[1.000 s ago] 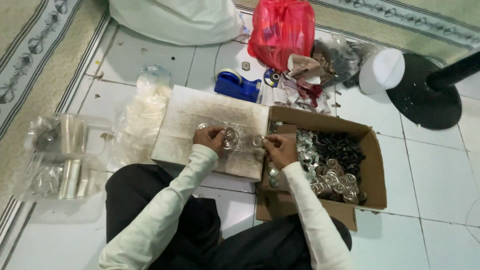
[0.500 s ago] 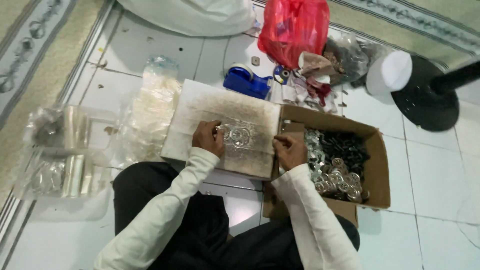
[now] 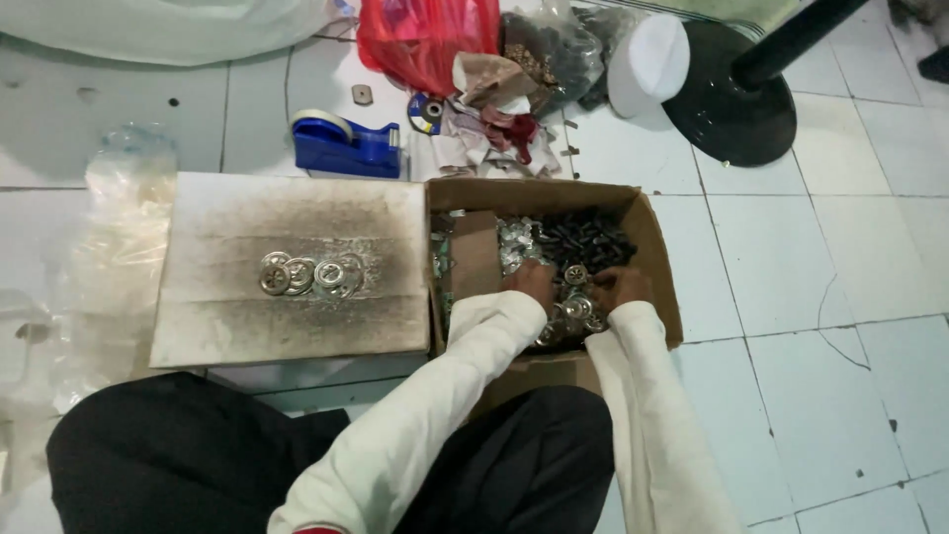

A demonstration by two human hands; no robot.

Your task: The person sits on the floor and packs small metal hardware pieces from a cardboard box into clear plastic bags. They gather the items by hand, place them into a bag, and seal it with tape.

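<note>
Both hands are down inside the open cardboard box (image 3: 652, 232). The left hand (image 3: 534, 280) has its fingers curled into the heap of shiny metal discs (image 3: 568, 307); whether its grip has closed on any of them I cannot tell, since the fingertips are buried. The right hand (image 3: 618, 287) lies just beside it, also knuckles up over the discs, touching the edge of the dark screws (image 3: 583, 242) piled at the far side of the box; its grip is likewise hidden.

To the left of the box lies a flat, grimy cardboard sheet (image 3: 287, 316) on the tiled floor (image 3: 840, 297). A short row of round metal washers (image 3: 308, 275) sits on it, overlapping one another, well apart from both hands. Judging from this, a small batch has been laid out on the sheet while the greater part of the hardware remains in the box, so the sorting looks only partly done.

Beyond the sheet stands a blue tape dispenser (image 3: 344, 145), and next to it a red plastic bag (image 3: 427, 40) above a clutter of crumpled paper scraps (image 3: 494, 104). A white cap (image 3: 647, 64) leans against the black round stand base (image 3: 732, 109). Clear plastic bags (image 3: 114, 237) lie bunched at the sheet's left edge. The person sits cross-legged in dark trousers with pale sleeves
</note>
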